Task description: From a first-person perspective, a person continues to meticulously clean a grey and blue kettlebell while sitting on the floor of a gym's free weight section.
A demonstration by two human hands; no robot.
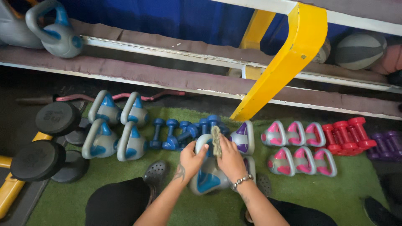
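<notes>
My left hand (191, 159) grips the handle of a grey and blue kettlebell (207, 181) that stands on the green turf in front of me. My right hand (229, 157) presses a small greenish cloth (216, 141) against the top of the same kettlebell's handle. A metal bracelet sits on my right wrist. Just behind stands a grey and purple kettlebell (244, 137), and several small blue dumbbells (178, 133) lie to its left.
Grey-blue kettlebells (118, 125) stand at left beside black dumbbells (47, 140). Pink kettlebells (297, 146), red dumbbells (348, 134) and purple dumbbells (387, 144) line the right. A yellow rack leg (289, 58) rises behind; shelves hold a kettlebell (56, 31) and medicine ball (360, 50).
</notes>
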